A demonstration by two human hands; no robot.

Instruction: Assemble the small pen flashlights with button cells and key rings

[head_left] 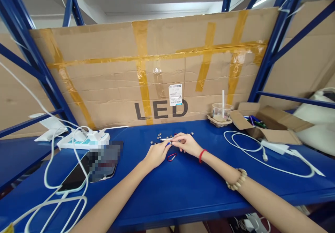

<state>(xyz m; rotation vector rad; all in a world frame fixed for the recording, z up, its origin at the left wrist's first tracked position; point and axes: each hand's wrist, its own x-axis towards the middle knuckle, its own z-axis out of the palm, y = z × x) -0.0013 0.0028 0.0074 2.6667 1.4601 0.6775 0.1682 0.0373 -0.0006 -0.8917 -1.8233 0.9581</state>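
Note:
My left hand point(156, 155) is closed, its thumb and fingers pinching a small blue piece point(168, 143). Close against it, my right hand point(190, 145) is also closed, with thumb and fingertips pressed together at the blue piece; what they grip is too small to make out. A slim silver rod point(165, 139) lies just beyond the fingertips, partly covered by the right hand. Several small round metal pieces, like button cells point(159, 135), are scattered behind the hands. Just in front of the fingers lies a red carabiner point(172, 157) on the blue tabletop point(167, 187).
To the left are a white power strip point(83, 140), a phone point(74, 173) and looping white cables. A plastic cup with a straw point(222, 111), an open cardboard box point(277, 133) and a white charging cable point(235, 145) are to the right. Taped cardboard point(112, 83) stands behind.

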